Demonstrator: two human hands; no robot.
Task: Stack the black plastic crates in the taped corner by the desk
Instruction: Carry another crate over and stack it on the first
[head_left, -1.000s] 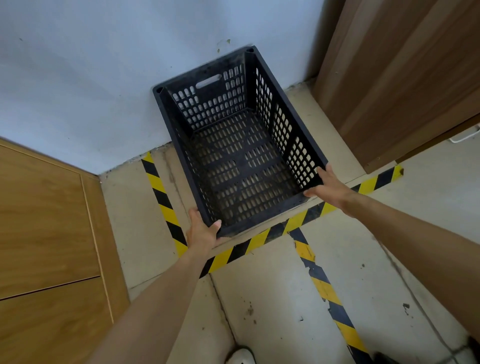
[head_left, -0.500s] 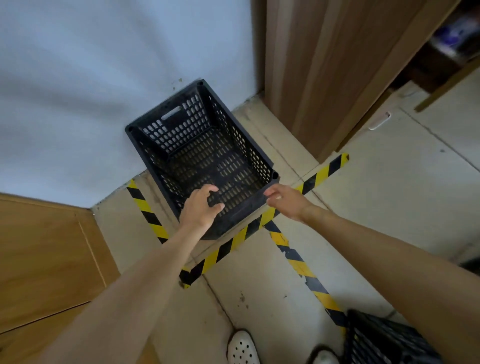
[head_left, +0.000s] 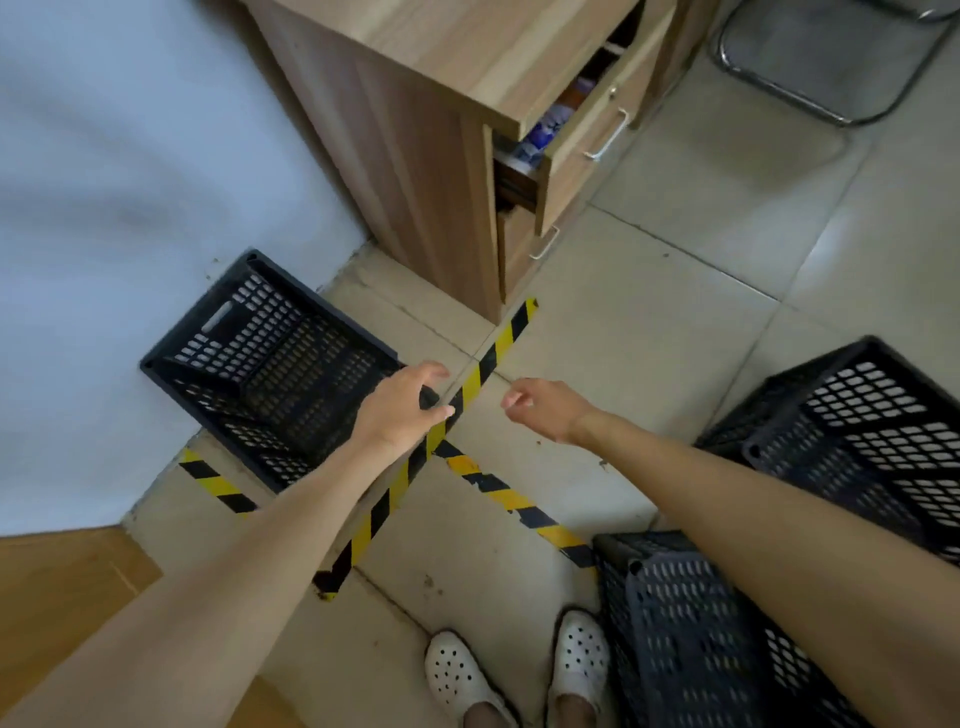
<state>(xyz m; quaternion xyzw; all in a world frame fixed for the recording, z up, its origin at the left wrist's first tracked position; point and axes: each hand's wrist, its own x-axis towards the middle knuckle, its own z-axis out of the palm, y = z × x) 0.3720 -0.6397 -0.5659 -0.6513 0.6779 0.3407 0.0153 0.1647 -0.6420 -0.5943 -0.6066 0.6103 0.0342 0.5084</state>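
Crates are what matter here: one black plastic crate (head_left: 270, 364) already sits open side up in the taped corner, hard against the pale wall (head_left: 130, 182) and inside the yellow-and-black tape (head_left: 470, 387) on the floor. Two more wait at the person's right, a near crate (head_left: 691, 639) by the white shoes (head_left: 519, 670) and a far crate (head_left: 862, 431) behind it, both seeming to lie on their sides.

They look stiff and light, all perforated lattice walls, so I'd judge one person lifts one easily. The rim is the natural place to hold, or the slotted handle cut into the end wall; the mesh itself offers finger holes but would pinch.

Both hands hold nothing. The left hand (head_left: 402, 408) hovers over the placed crate's near corner, fingers loosely curled; the right hand (head_left: 545, 408) hangs just beside it over the tape, also loosely curled.

Underfoot is pale tiled floor (head_left: 675, 322), a bit scuffed. The wooden desk (head_left: 441, 130) stands beside the corner with a drawer (head_left: 582, 140) pulled open, something to mind when swinging a crate round.
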